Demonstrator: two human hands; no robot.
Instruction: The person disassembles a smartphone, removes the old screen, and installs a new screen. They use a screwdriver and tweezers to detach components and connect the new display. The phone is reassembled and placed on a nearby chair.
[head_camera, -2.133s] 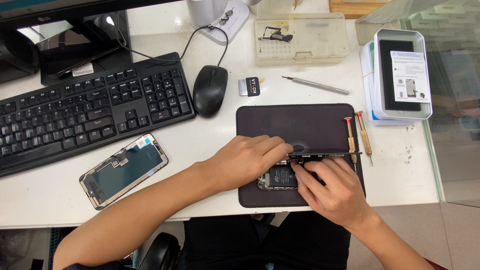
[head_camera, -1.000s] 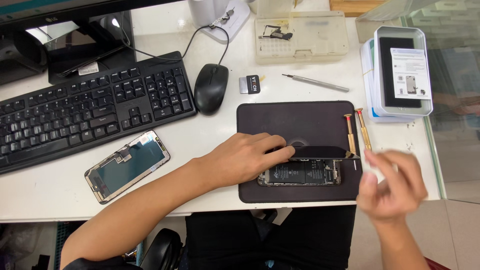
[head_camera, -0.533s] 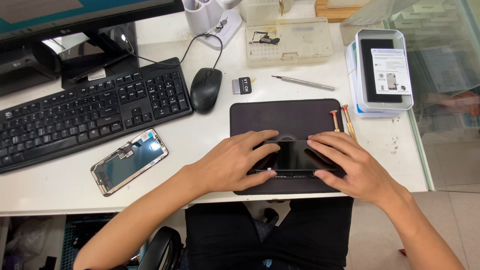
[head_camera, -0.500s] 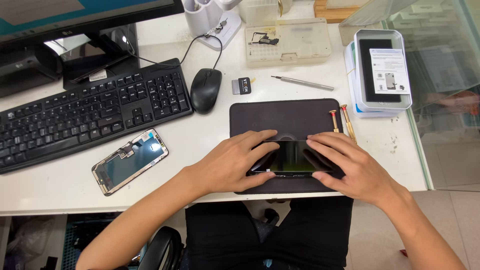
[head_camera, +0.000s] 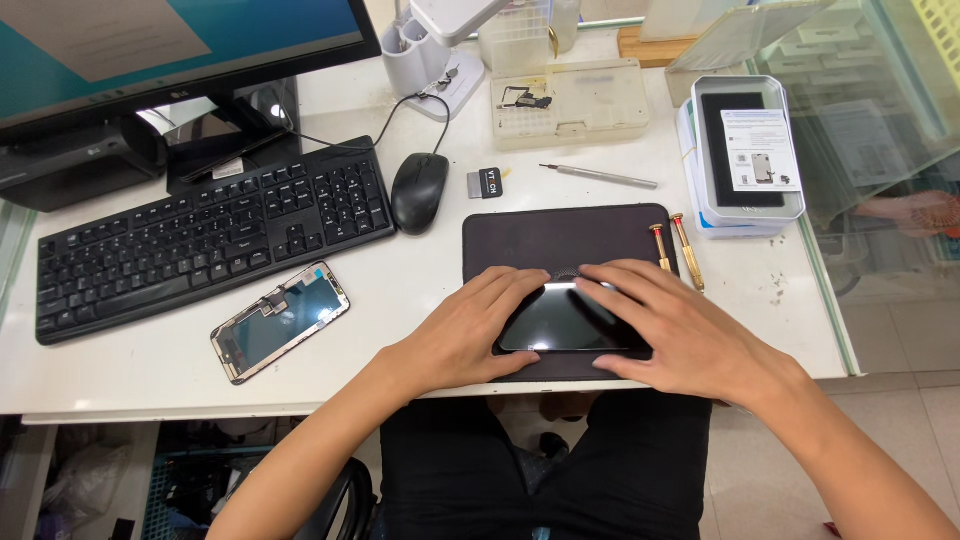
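Glossy black phone (head_camera: 560, 320) on dark matte mat (head_camera: 560, 232); left hand (head_camera: 465, 335), right hand (head_camera: 680, 335) flat, pressing its edges

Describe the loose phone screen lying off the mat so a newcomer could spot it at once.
Start at the black keyboard on the white desk. Just below its right half lies a detached phone screen, tilted, far left of both hands. Unlike the phone being pressed, nobody touches it.

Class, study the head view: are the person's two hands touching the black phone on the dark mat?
Touching. The head view shows the left hand and right hand with fingers laid flat over the edges of the phone, on the mat.
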